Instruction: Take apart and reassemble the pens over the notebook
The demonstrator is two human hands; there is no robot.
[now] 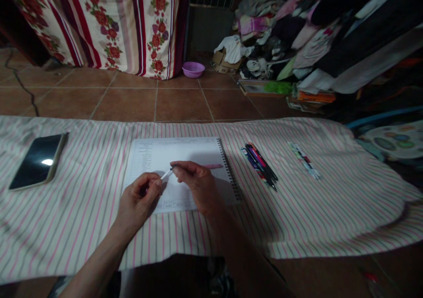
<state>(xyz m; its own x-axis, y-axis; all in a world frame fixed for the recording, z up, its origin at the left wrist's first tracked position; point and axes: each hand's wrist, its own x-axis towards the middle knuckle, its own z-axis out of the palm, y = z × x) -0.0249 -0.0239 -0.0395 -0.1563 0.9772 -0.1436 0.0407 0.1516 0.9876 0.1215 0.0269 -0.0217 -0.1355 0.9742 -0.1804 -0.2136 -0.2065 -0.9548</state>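
Note:
Over an open spiral notebook (185, 150), both hands meet at a slim white pen-like stick (166, 173) with a dark end. My left hand (139, 196) is closed, pinching the white part between thumb and fingers. My right hand (196, 183) is closed too, its fingertips at the dark end. From behind the right hand a pink pen (213, 166) sticks out over the page; whether that hand holds it or it lies on the paper, I cannot tell. Right of the notebook lies a bundle of pens (260, 163), mostly dark.
A striped cloth (89, 192) covers the table. At the left lies a phone (38, 161), and several slim pale pens (304, 160) lie farther right. Beyond the table's far edge are a purple basin (193, 69), a floral curtain (132, 29) and piled clothes (264, 20).

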